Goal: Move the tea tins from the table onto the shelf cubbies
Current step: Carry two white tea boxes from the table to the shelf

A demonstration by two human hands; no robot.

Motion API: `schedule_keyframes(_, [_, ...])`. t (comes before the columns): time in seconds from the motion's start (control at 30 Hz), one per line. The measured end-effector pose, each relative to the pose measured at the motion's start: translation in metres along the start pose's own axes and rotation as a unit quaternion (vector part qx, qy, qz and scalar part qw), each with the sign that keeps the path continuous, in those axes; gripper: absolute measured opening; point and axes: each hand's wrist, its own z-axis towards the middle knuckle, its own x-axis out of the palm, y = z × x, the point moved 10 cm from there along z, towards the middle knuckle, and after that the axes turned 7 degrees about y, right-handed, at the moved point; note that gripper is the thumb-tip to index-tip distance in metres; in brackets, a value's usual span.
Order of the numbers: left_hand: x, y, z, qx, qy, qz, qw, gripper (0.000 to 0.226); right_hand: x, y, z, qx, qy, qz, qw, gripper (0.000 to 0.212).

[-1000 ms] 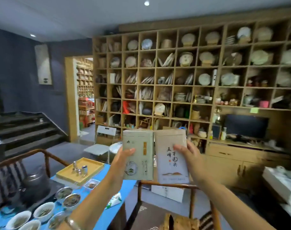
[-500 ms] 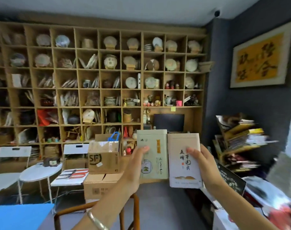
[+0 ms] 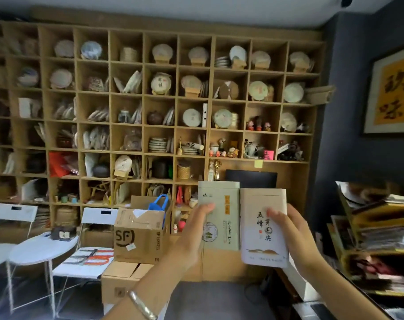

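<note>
I hold two upright tea tins side by side in front of me. My left hand grips the pale green tin by its left edge. My right hand grips the white tin, which has black characters on its front, by its right edge. Behind them, across the room, stands the big wooden shelf of cubbies, most holding tea cakes, pots and small wares. The table is out of view.
Stacked cardboard boxes with a blue bag stand before the shelf at floor level. Left of them are two white folding chairs and a small round white table. A cluttered rack of papers stands at my right. A monitor sits behind the tins.
My view has swung right, away from the blue table and stairs, and now faces the shelf closer. Both hands have kept hold of their tins.
</note>
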Motion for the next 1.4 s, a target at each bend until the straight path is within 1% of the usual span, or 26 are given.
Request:
schedule_keyframes(0.1, [-0.020, 0.011, 0.042, -0.012, -0.025, -0.005, 1.000, 0.032, 0.004, -0.028, 0.047, 0.009, 0.037, 0.008, 0.999, 0.077])
schedule_keyframes(0.2, [-0.041, 0.026, 0.074, -0.014, -0.047, -0.002, 0.999, 0.037, 0.012, -0.064, 0.086, 0.025, 0.062, 0.036, 0.997, 0.056])
schedule_keyframes(0.27, [-0.054, 0.036, 0.095, -0.015, -0.069, 0.003, 0.998, 0.045, 0.017, -0.088, 0.112, 0.031, 0.075, 0.045, 0.996, 0.049])
schedule_keyframes(0.4, [-0.078, 0.063, 0.155, -0.038, -0.098, 0.024, 0.994, 0.038, 0.017, -0.140, 0.167, 0.042, 0.090, 0.064, 0.993, 0.042])
schedule_keyframes(0.5, [-0.086, 0.082, 0.212, -0.048, -0.106, 0.030, 0.993, 0.039, 0.003, -0.177, 0.215, 0.048, 0.100, 0.078, 0.991, 0.040])
schedule_keyframes(0.57, [-0.090, 0.094, 0.254, -0.047, -0.111, 0.028, 0.992, 0.041, -0.008, -0.199, 0.255, 0.041, 0.109, 0.087, 0.989, 0.044])
schedule_keyframes(0.67, [-0.097, 0.104, 0.316, -0.041, -0.119, 0.026, 0.992, 0.051, -0.021, -0.230, 0.320, 0.047, 0.112, 0.093, 0.988, 0.048])
schedule_keyframes(0.7, [-0.100, 0.106, 0.336, -0.040, -0.120, 0.030, 0.992, 0.052, -0.023, -0.240, 0.340, 0.050, 0.115, 0.098, 0.987, 0.046])
schedule_keyframes(0.8, [-0.115, 0.110, 0.387, -0.033, -0.132, 0.038, 0.990, 0.045, -0.021, -0.268, 0.395, 0.059, 0.129, 0.112, 0.984, 0.047])
schedule_keyframes(0.87, [-0.133, 0.115, 0.414, -0.031, -0.144, 0.034, 0.988, 0.052, -0.014, -0.286, 0.425, 0.063, 0.134, 0.125, 0.981, 0.050])
schedule_keyframes(0.93, [-0.158, 0.121, 0.433, -0.026, -0.171, 0.032, 0.984, 0.069, -0.002, -0.308, 0.450, 0.070, 0.138, 0.131, 0.979, 0.050])
schedule_keyframes(1.0, [-0.189, 0.126, 0.454, -0.020, -0.197, 0.031, 0.980, 0.088, 0.014, -0.330, 0.476, 0.078, 0.144, 0.139, 0.977, 0.043])
schedule_keyframes(1.03, [-0.204, 0.128, 0.465, -0.020, -0.207, 0.031, 0.978, 0.094, 0.024, -0.341, 0.490, 0.083, 0.148, 0.141, 0.975, 0.038])
schedule_keyframes(1.1, [-0.236, 0.130, 0.487, -0.019, -0.221, 0.025, 0.975, 0.093, 0.048, -0.361, 0.518, 0.091, 0.160, 0.144, 0.972, 0.034])
schedule_keyframes(1.2, [-0.292, 0.129, 0.520, -0.006, -0.244, 0.024, 0.969, 0.092, 0.092, -0.386, 0.562, 0.092, 0.177, 0.157, 0.967, 0.040])
schedule_keyframes(1.33, [-0.374, 0.109, 0.572, 0.023, -0.261, 0.025, 0.965, 0.085, 0.153, -0.412, 0.636, 0.080, 0.182, 0.155, 0.968, 0.018])
schedule_keyframes(1.37, [-0.392, 0.102, 0.586, 0.032, -0.259, 0.026, 0.965, 0.083, 0.168, -0.417, 0.655, 0.077, 0.187, 0.152, 0.967, 0.019])
schedule_keyframes(1.4, [-0.410, 0.095, 0.599, 0.041, -0.256, 0.030, 0.965, 0.082, 0.184, -0.422, 0.674, 0.075, 0.193, 0.149, 0.967, 0.025])
